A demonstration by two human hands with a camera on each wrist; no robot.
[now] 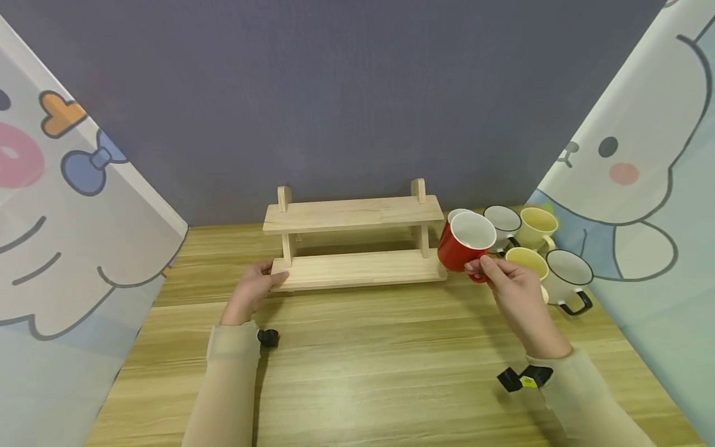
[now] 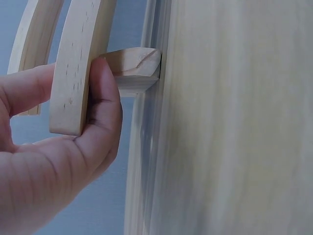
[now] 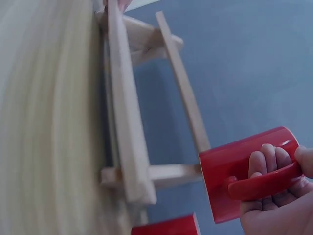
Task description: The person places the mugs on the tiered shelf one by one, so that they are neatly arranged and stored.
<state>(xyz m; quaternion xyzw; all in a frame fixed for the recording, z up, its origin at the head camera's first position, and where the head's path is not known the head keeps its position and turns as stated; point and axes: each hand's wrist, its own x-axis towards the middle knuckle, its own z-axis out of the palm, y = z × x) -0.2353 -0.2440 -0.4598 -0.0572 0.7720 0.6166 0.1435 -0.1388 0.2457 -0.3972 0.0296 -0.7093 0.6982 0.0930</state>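
A two-tier wooden rack (image 1: pixel 357 271) stands against the grey back panel. My left hand (image 1: pixel 252 288) grips the left end of its lower board, and the left wrist view shows thumb and fingers around the board's end (image 2: pixel 71 83). By its handle, my right hand (image 1: pixel 514 288) holds a red mug (image 1: pixel 459 253) with a white inside, raised and tilted beside the rack's right end. In the right wrist view the fingers pass through the red handle (image 3: pixel 266 183). A second red mug (image 3: pixel 168 226) is partly hidden behind the held one in the head view.
To the right stand two white mugs with dark rims, one at the back (image 1: pixel 501 218) and one in front (image 1: pixel 568 273), plus a back yellow mug (image 1: pixel 538 225) and a front yellow mug (image 1: pixel 527 262). Cartoon-printed side panels (image 1: pixel 659 248) flank the wooden table (image 1: pixel 346 366).
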